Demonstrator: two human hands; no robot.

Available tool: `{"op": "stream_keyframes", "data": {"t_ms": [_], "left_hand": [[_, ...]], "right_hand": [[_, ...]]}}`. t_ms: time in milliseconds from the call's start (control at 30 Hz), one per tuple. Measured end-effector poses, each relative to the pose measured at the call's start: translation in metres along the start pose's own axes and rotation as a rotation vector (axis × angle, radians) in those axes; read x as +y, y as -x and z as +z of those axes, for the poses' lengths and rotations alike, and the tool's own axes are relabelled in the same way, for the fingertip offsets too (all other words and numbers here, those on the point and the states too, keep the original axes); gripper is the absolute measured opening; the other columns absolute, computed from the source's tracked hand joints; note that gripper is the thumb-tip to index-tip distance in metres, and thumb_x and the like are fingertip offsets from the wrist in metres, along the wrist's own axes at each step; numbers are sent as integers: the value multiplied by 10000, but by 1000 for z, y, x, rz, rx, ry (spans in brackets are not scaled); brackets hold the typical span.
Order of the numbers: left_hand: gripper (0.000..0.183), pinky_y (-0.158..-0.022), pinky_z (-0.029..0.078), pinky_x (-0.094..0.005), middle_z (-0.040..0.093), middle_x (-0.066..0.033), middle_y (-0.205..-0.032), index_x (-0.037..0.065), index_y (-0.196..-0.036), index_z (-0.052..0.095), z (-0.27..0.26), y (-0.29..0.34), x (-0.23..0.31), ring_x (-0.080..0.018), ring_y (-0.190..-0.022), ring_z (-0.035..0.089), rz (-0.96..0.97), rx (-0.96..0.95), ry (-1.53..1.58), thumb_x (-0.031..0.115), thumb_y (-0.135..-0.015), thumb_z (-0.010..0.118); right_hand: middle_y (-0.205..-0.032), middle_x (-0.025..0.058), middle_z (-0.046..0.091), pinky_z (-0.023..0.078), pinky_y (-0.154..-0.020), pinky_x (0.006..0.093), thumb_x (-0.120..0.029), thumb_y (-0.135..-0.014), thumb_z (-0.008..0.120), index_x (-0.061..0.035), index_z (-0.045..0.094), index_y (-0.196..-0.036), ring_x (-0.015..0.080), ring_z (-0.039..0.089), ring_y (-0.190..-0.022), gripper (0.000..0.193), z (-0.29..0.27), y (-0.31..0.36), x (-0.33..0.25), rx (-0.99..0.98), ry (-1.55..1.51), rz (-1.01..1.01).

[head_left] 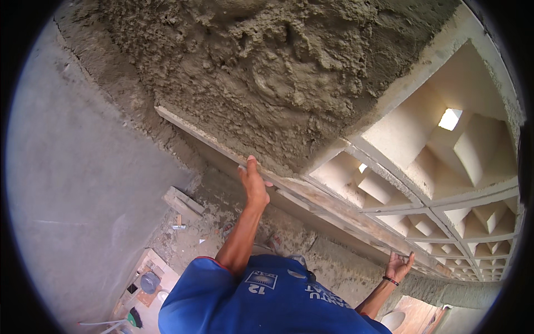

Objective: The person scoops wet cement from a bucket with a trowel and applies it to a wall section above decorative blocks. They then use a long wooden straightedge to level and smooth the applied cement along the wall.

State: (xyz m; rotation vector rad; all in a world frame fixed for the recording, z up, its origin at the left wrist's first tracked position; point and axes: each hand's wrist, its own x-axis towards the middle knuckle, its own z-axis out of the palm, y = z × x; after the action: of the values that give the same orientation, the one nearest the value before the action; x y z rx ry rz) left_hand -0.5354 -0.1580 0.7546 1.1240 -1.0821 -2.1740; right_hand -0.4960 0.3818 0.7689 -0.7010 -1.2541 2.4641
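A long, narrow wooden board (339, 209) lies slantwise along the lower edge of a wall patch covered in rough, wet grey mortar (267, 78). My left hand (255, 182) is closed around the board near its middle-left part, fingers over its edge. Farther right, my right hand (399, 266), with a dark band at the wrist, grips the board's lower side; its fingertips are partly hidden against the wood. The board's left end rests against the mortar. Pale hollow ventilation blocks (429, 205) with angled inner faces border the mortar on the right.
A smooth grey wall (72, 161) rises at the left. Below lie a short block-like piece (183, 203), a rounded container (149, 282) and a green-and-black brush (134, 317). A pale round basin (393, 320) stands at the lower right. Mortar splatter marks the ground.
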Motion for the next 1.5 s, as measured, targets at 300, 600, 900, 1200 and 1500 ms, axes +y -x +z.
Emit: {"op": "stream_keyframes", "data": {"t_ms": [300, 600, 900, 1200, 1500], "left_hand": [[646, -497, 512, -301, 511, -142, -1125, -43, -1322, 365, 25, 35, 20, -151, -745, 530, 60, 53, 29, 455, -941, 520], [797, -488, 518, -285, 511, -146, -1077, -109, -1357, 237, 44, 80, 36, -68, -640, 450, 143, -132, 116, 442, -913, 603], [837, -531, 543, -313, 466, -174, -1181, -89, -1395, 191, -25, 78, -19, -65, -632, 460, 94, -119, 136, 426, -901, 628], [938, -530, 562, -301, 508, -181, -1269, -47, -1462, 126, -131, 23, -148, -226, -994, 608, -182, 56, 29, 436, -865, 665], [989, -574, 575, -389, 486, -211, -1300, -32, -1476, 92, -159, 12, -190, -287, -1067, 594, -277, 161, -130, 424, -840, 696]], "right_hand": [[-1311, 118, 519, 386, -1054, 431, -345, -807, 753, -101, 552, -1193, 261, 494, -1207, 499, -8, -5, -26, -27, -110, -3], [-1245, 109, 568, 428, -984, 376, -300, -798, 772, -104, 567, -1168, 247, 513, -1174, 465, -26, -19, -64, 15, -168, -32], [-1092, 79, 628, 456, -907, 402, -304, -806, 740, -103, 577, -1109, 234, 578, -1014, 399, -47, 14, -1, -86, -145, 10], [-1227, 72, 542, 416, -897, 392, -386, -739, 779, -180, 531, -1159, 247, 523, -1070, 529, -141, 3, 84, 186, 32, 229], [-1328, 46, 540, 346, -1059, 481, -375, -771, 757, -128, 555, -1215, 267, 493, -1225, 547, -181, -4, 104, 71, 145, 249]]}}
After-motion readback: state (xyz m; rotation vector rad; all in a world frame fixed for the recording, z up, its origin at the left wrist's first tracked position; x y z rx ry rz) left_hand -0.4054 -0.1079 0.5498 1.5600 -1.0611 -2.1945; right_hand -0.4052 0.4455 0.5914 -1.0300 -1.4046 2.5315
